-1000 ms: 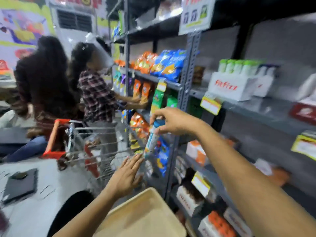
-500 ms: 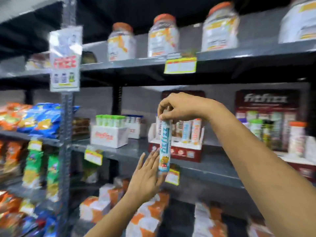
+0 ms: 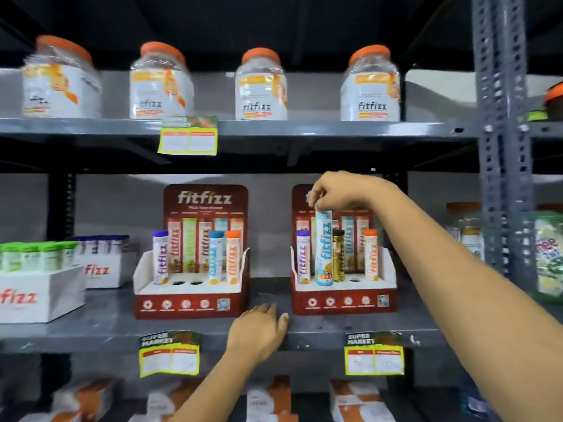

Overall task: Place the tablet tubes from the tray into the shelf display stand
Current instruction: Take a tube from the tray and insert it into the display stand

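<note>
From your head camera, your right hand sits at about one o'clock from the middle of the frame, fingers pinched on the cap of a blue tube. The tube stands upright with its foot down at the white deck of the right display stand, second place from the left, just beside a purple-capped tube at its nine o'clock and a dark amber tube at its three o'clock. An orange-capped tube stands farther toward three o'clock (one empty hole shows between it and the amber one).

Your left hand lies at six o'clock, palm down on the front edge of the grey shelf, fingers loose and gripping nothing, between the two stands.

The left display stand, at nine o'clock, holds three tubes with two holes bare. Orange-lidded jars line the shelf at twelve o'clock.
</note>
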